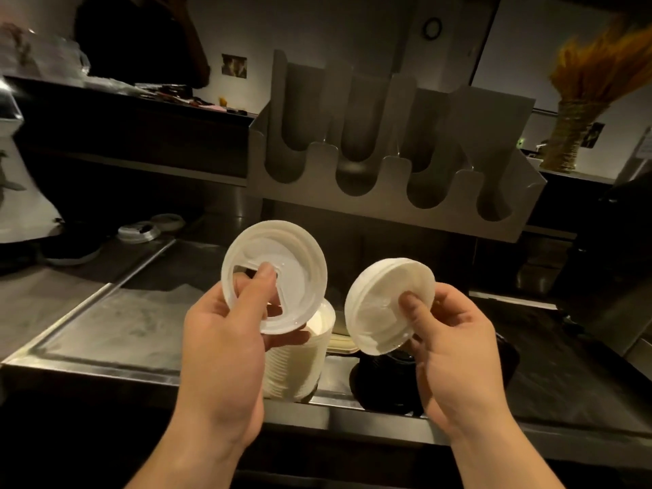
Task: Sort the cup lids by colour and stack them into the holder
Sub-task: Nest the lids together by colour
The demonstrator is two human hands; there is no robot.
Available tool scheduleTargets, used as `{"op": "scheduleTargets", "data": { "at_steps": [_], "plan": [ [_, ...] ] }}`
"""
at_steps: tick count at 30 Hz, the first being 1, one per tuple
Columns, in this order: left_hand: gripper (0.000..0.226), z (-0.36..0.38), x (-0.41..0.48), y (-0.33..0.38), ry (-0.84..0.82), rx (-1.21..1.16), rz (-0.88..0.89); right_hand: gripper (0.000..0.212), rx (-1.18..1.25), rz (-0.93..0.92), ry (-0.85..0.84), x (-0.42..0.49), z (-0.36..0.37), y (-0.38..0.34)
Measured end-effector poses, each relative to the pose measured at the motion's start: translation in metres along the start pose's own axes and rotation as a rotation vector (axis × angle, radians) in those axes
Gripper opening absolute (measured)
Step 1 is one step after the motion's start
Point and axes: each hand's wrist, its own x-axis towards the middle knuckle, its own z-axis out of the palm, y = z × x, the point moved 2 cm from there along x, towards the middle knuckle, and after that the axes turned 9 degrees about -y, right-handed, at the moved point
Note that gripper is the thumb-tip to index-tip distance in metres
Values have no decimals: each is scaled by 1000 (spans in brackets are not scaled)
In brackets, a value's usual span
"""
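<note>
The steel counter (116, 333) carries an upright stack of white lids (300, 365) near its front edge, with a stack of black lids (384, 382) just beside it to the right. Far back on the left lie two loose lids (137, 232), close together.

At twelve o'clock the holder (393, 195) offers four open front slots with nothing before them, the bare steel counter (106, 333) runs free toward nine o'clock, while a white lid stack (296, 365) and a black lid stack (384, 382) block six o'clock.
</note>
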Motion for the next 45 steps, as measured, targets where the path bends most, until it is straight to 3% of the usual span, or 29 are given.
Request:
{"op": "scheduleTargets", "data": {
  "at_steps": [7,12,19,25,28,31,34,38,45],
  "plan": [
    [38,-7,-8,3,-240,175,-43,20,96,-9,-107,-1,24,-2],
    [53,-12,-9,3,-369,275,-60,25,81,-46,-83,-5,31,0],
    [60,-8,-13,2,-431,302,-99,25,-1,-120,-81,-12,30,-1],
    [48,-5,-21,-2,-450,289,-217,17,-207,-273,-29,-14,20,-1],
    [64,-5,-23,-2,-448,298,-327,20,-277,-346,-24,-16,16,-2],
    [60,2,-26,-3,-511,309,-363,22,-383,-482,-40,-18,18,-8],
    [60,6,-27,-7,-492,227,-421,11,-479,-640,-54,-21,20,-12],
    [62,7,-26,-12,-499,139,-494,18,-678,-819,-43,-21,25,-13],
    [73,3,-25,-16,-569,183,-458,34,-892,-826,-144,-11,37,-17]
  ]
}}
